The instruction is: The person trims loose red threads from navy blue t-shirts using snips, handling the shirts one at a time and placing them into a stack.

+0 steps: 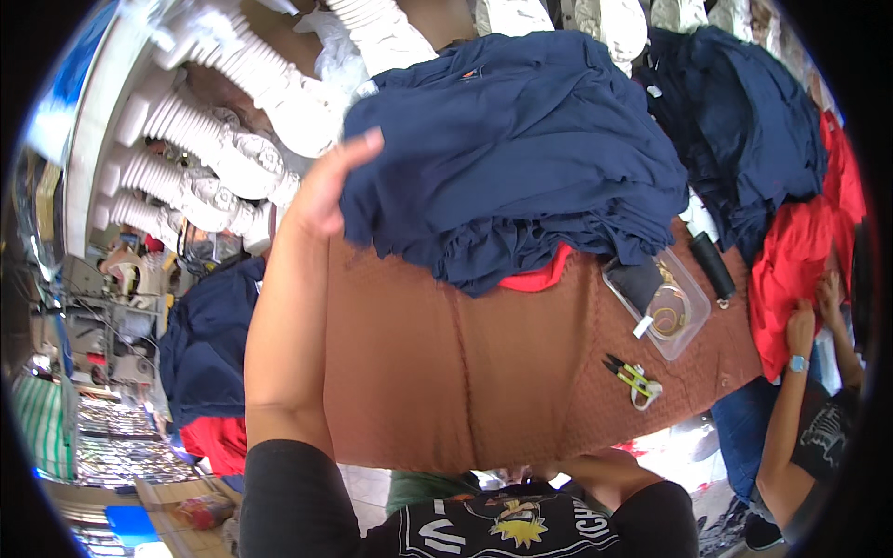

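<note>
My left hand [327,191] is at the left edge of a heap of navy blue garments [521,158] on the far side of the table. Its thumb lies along the cloth and its fingers go out of sight behind the fabric, closed on a navy garment edge. Red cloth [544,276] peeks out under the front of the heap. My right forearm [609,476] bends in at the near table edge, close to my body. Its hand is mostly hidden there, so I cannot see its fingers or anything in them.
A brown cloth [400,372] covers the table. On its right lie yellow-handled thread snips [634,377], a clear plastic box [684,321] and a black thread spool [713,268]. White ribbed tubes [251,70] stand beyond. A co-worker's hands [802,325] touch red garments [791,251] at right.
</note>
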Motion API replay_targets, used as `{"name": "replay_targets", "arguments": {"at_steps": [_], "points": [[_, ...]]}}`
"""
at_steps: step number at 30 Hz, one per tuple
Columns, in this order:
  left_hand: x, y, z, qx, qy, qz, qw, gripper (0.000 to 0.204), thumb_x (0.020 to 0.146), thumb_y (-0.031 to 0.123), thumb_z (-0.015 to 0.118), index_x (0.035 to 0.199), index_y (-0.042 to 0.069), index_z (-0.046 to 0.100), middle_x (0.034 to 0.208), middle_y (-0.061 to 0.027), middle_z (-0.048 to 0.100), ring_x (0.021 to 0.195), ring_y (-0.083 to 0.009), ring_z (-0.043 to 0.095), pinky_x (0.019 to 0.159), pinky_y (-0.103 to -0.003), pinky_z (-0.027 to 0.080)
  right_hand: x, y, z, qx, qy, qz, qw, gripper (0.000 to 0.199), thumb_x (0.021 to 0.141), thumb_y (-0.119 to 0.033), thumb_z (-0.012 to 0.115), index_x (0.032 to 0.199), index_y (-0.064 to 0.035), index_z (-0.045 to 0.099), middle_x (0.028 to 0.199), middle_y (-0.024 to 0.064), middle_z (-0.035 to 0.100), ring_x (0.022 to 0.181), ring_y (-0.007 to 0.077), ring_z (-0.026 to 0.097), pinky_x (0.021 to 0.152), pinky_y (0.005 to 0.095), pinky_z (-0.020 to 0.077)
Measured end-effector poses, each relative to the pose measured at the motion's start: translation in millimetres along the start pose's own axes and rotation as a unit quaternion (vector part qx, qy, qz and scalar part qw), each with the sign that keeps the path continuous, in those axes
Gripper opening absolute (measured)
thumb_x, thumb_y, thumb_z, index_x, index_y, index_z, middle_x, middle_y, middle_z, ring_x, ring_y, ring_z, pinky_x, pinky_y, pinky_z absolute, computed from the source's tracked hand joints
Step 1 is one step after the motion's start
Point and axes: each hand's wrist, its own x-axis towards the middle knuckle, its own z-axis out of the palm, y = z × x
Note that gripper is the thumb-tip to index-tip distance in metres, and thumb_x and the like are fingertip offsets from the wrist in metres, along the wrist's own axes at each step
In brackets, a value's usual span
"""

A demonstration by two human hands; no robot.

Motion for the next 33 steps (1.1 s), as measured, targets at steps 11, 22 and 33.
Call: {"name": "replay_targets", "arguments": {"at_steps": [11, 22, 33], "points": [[-164, 120, 105, -0.289, -0.17, 0.404, 0.851, 0.024, 0.099, 0.018, 0.046, 0.108, -0.003, 0.055, 0.102, -0.0152, 0.067, 0.088, -0.0256, 0.068, 0.075, -0.034, 0.06, -268, -293, -63, -0.208, 0.548, -0.164, 0.793, 0.089, 0.076, -0.031, 0.08, 0.145, 0.0009, 0.033, 0.149, 0.022, 0.036, 0.137, 0.0336, 0.037, 0.112, 0.0413, 0.0312], [-342, 168, -60, -0.114, 0.266, 0.386, 0.876, 0.029, 0.091, 0.02, 0.061, 0.111, -0.001, 0.062, 0.11, -0.0109, 0.067, 0.103, -0.0237, 0.063, 0.099, -0.038, 0.046, -210, -393, -19, -0.059, 0.638, -0.296, 0.708, 0.027, 0.091, -0.017, 0.064, 0.106, 0.0061, 0.063, 0.094, 0.0082, 0.069, 0.087, 0.0131, 0.063, 0.081, 0.028, 0.0496], [-286, 96, -32, -0.079, 0.234, 0.473, 0.846, 0.021, 0.09, 0.02, 0.062, 0.101, 0.002, 0.064, 0.094, -0.0061, 0.066, 0.089, -0.0169, 0.062, 0.08, -0.029, 0.049, -221, -367, 40, 0.167, 0.577, -0.404, 0.69, 0.024, 0.097, -0.017, 0.059, 0.112, 0.0013, 0.064, 0.099, 0.0004, 0.068, 0.088, 0.0051, 0.061, 0.081, 0.0217, 0.049]]}}
